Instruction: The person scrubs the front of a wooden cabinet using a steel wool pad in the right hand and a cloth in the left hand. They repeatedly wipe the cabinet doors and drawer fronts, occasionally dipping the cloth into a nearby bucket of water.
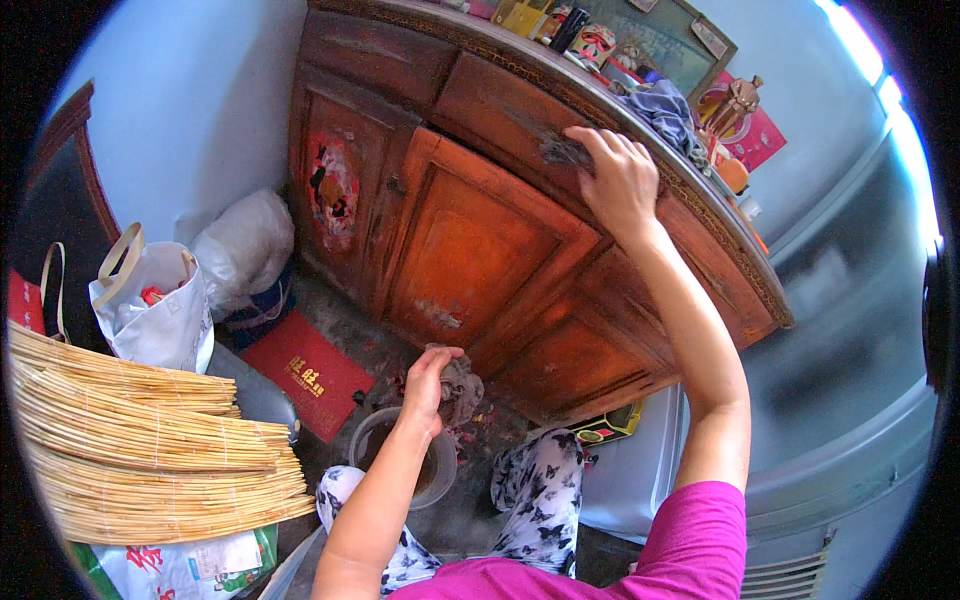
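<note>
A brown wooden cabinet (490, 255) with worn, blotchy paint fills the middle of the view. High on its front, my right hand (622, 185) is closed on a dark scouring pad (566, 152), which lies against a drawer face. Lower down, my left hand (425, 388) grips a crumpled grey-brown rag (460, 388). Under that hand and forearm is a round plastic bucket (440, 470) with murky liquid in it, partly hidden by the arm. One cabinet door panel carries torn remains of a colourful picture (333, 190).
On the cabinet top lie a bluish cloth (660, 108), a bronze-coloured figurine (738, 103) and a framed picture (665, 35). Bundled straw matting (150, 440), a white bag (160, 310) and a red box (308, 375) crowd the left. A pale grey container (630, 470) stands right of my knees.
</note>
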`<state>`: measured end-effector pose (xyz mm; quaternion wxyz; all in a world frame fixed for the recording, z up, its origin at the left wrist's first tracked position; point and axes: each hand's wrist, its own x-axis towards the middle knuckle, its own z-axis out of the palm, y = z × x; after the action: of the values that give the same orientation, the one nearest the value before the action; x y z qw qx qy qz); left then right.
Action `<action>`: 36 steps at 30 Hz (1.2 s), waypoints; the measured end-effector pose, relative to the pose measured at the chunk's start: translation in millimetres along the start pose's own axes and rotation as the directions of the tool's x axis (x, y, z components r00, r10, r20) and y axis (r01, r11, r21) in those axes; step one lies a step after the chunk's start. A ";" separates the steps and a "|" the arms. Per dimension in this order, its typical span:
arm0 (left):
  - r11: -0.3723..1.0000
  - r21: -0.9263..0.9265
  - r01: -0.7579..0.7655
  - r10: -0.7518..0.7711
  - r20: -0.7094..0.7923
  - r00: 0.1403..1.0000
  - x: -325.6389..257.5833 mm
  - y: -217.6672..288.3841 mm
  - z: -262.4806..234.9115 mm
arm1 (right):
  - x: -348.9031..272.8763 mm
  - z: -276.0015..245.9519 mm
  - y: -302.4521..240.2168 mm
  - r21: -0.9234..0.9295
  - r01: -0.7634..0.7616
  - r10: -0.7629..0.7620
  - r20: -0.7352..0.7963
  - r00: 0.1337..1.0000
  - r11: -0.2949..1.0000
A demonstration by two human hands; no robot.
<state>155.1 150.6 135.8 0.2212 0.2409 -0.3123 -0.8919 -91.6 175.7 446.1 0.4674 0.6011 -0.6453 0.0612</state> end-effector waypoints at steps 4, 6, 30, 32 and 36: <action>0.998 -0.038 0.040 -0.041 -0.026 0.999 3.8 0.4 -2.0 | 43.7 32.3 -14.7 -0.015 0.008 -0.009 -0.020 1.000 1.000; 0.999 -0.013 0.032 -0.033 -0.048 0.998 8.2 -1.1 -3.2 | 61.8 58.8 -22.6 -0.016 0.038 -0.039 -0.057 0.998 0.999; 0.997 0.029 0.069 -0.067 -0.078 0.995 6.9 -1.9 8.8 | 81.4 105.4 -39.0 -0.061 0.048 -0.057 -0.155 0.986 0.997; 0.997 -0.011 0.077 -0.077 -0.080 0.994 18.5 -4.4 4.1 | 101.7 112.0 -51.4 -0.104 0.050 -0.074 -0.240 0.968 0.993; 1.000 -0.011 0.018 -0.019 -0.055 0.998 18.4 -9.6 -6.7 | 69.5 102.1 -41.4 0.010 0.041 -0.036 -0.326 0.945 0.999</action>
<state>142.1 144.2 119.5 0.2226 0.2670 -0.2994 -0.8886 -100.1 49.1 416.4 0.5636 0.5991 -0.5468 0.1562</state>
